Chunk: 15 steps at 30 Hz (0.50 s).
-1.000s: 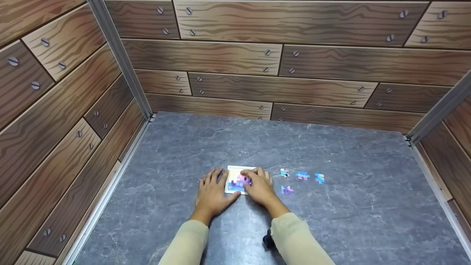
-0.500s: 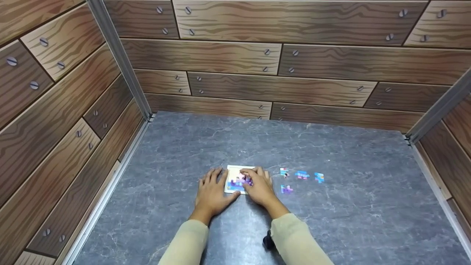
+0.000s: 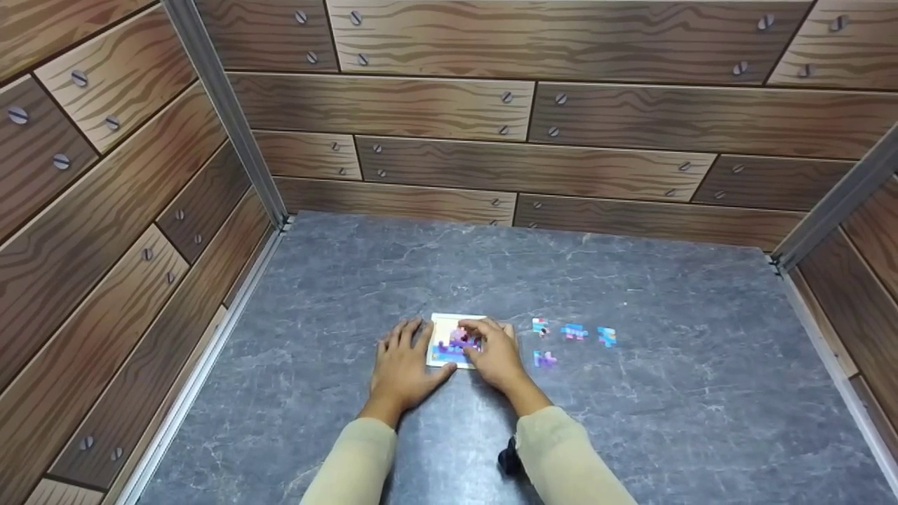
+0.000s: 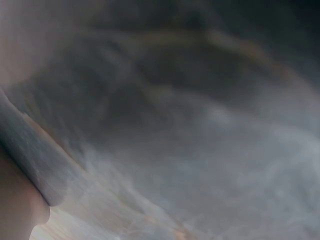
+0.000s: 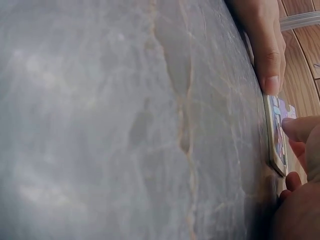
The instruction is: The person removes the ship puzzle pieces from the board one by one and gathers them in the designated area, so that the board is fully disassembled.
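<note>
A small jigsaw board (image 3: 442, 324) with a pale frame lies on the grey marbled surface, partly filled with a pink, purple and blue picture. My left hand (image 3: 405, 366) rests along its left side, fingers straight, thumb at the near edge. Over the board's right part, my right hand (image 3: 497, 356) pinches a purple-pink puzzle piece (image 5: 286, 107) between thumb and forefinger. That piece stands tilted up from the board in the right wrist view. The right hand covers the board's right side. The left wrist view is mostly blurred surface.
To the right of the board lie several loose pieces: a light blue and red one (image 3: 539, 326), a blue and pink one (image 3: 574, 332), a blue and orange one (image 3: 607, 337) and a purple one (image 3: 544, 358). Wood-patterned walls (image 3: 435, 158) enclose the surface.
My right fingers shift slightly over the board with the piece between them. The left hand keeps its place at the board's left side, and the loose pieces lie as before.
</note>
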Available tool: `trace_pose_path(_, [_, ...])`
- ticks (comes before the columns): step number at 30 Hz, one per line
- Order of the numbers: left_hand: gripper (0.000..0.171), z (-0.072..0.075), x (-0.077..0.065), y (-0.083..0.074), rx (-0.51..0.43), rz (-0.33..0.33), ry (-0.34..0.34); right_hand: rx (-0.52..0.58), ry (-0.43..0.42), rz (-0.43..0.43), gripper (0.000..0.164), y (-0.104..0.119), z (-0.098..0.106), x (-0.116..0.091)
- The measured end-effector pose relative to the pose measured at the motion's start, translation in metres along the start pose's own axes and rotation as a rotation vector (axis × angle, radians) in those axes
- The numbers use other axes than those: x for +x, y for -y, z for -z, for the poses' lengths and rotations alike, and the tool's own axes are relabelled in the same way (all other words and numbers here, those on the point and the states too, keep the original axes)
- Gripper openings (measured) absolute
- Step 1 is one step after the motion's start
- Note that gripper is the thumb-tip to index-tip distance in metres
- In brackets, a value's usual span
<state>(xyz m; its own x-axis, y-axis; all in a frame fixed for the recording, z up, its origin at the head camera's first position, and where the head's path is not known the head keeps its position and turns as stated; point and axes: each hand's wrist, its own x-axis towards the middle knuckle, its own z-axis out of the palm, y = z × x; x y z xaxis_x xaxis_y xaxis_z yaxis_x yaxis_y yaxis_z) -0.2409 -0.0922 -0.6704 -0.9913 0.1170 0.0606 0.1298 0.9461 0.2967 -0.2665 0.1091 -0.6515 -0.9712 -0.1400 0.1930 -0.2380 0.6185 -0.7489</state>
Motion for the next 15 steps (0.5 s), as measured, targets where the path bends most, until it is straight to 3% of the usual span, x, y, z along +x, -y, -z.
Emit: trace_pose_path(15, [0.100,-0.0009,-0.0002,0.0009,-0.012,-0.001,-0.004,-0.110,-0.057,-0.010,0.041,0.0012,-0.0062,-0.0010])
